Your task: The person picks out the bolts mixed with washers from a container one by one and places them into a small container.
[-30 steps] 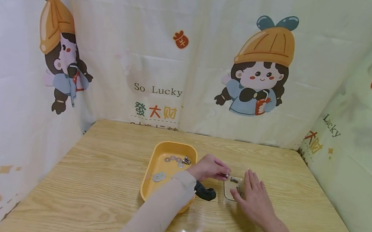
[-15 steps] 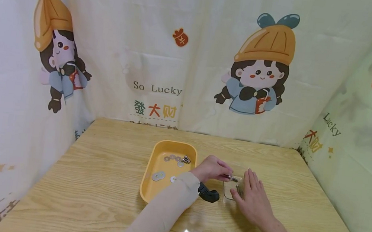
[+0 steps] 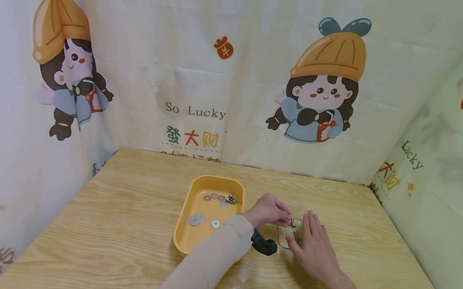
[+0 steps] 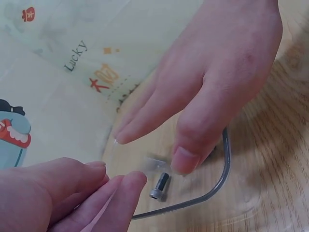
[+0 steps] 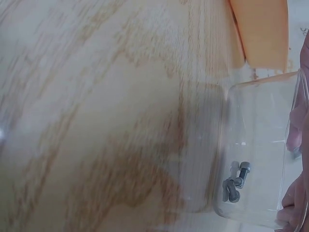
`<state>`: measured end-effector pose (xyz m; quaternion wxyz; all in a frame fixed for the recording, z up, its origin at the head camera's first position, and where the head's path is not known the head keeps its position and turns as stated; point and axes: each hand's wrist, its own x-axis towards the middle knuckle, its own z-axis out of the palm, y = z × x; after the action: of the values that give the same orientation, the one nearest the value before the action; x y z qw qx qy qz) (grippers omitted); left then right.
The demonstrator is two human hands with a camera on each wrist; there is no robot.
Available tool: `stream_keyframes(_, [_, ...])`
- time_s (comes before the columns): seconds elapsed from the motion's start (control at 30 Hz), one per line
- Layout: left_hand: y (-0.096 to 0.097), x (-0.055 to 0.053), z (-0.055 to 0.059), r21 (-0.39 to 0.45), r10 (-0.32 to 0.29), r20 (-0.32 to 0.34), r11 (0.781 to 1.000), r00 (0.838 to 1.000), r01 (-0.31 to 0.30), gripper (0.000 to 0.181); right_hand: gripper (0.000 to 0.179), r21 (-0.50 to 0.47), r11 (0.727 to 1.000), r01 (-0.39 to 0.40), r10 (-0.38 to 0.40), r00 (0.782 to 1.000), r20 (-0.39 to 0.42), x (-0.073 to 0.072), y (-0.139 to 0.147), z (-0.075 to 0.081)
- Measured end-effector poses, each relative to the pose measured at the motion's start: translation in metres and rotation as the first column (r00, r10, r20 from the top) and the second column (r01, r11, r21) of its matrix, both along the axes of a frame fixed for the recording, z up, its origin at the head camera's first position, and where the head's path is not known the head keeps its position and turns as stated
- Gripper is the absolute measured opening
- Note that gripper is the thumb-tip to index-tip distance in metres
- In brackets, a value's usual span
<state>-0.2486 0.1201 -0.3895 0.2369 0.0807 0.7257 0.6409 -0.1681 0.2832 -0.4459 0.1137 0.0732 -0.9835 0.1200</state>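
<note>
Curled with its fingertips together, my left hand hovers over the left side of a clear plastic box. A small motion-blurred piece of metal shows beyond its fingertips in the left wrist view. I cannot tell whether anything stays inside its fingers. On the box's floor, a socket-head bolt stands out in the left wrist view, and several bolts lie bunched in the right wrist view. My right hand rests along the box's right side, fingers straight, thumb over the near rim.
A yellow tray stands left of the box, with several flat washers and a few bolts in it. My left forearm crosses its near right corner. Patterned curtains enclose the table at back and sides.
My left hand has shifted slightly right over the box. The bolt that stuck out sideways from its fingertips now points downward below them. My right hand has stayed in place.
</note>
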Motion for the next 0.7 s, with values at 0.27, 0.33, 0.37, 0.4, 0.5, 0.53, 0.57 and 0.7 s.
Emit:
stream_keyframes(0.27, [-0.006,-0.001,0.002,0.054,-0.016,0.019,0.998,1.000,0.015,0.012,0.086,0.003,1.000,-0.004,0.004,1.000,0.005,0.000,0.001,0.000])
stream_keyframes(0.33, [-0.008,-0.002,0.002,0.066,-0.024,0.022,0.998,0.999,0.023,0.013,0.085,0.005,1.000,-0.003,0.003,1.000,0.004,0.001,0.001,0.000])
stream_keyframes(0.37, [-0.009,-0.003,0.002,0.068,-0.026,0.021,0.997,0.999,0.025,0.013,0.085,0.004,1.000,-0.002,0.002,1.000,0.004,0.001,0.001,0.001])
stream_keyframes(0.4, [-0.010,-0.003,0.002,0.067,-0.028,0.018,0.997,0.999,0.027,0.014,0.085,0.003,1.000,-0.003,0.003,1.000,0.004,0.001,0.001,0.001])
stream_keyframes(0.5, [-0.013,-0.004,0.003,0.073,-0.033,0.017,0.997,0.999,0.032,0.016,0.086,0.001,1.000,-0.004,0.004,1.000,0.006,0.001,0.001,0.002])
stream_keyframes(0.53, [-0.014,-0.004,0.003,0.072,-0.035,0.015,0.997,0.999,0.034,0.016,0.086,0.001,1.000,-0.002,0.002,1.000,0.012,0.001,0.001,0.002])
stream_keyframes(0.57, [-0.015,-0.004,0.004,0.068,-0.035,0.014,0.997,0.999,0.034,0.016,0.086,0.000,1.000,0.000,0.000,1.000,0.021,0.001,0.001,0.003])
stream_keyframes(0.7, [-0.020,-0.006,0.005,0.051,-0.032,0.002,0.998,0.999,0.032,0.016,0.088,0.000,1.000,0.008,-0.008,0.998,0.059,0.001,0.000,0.006])
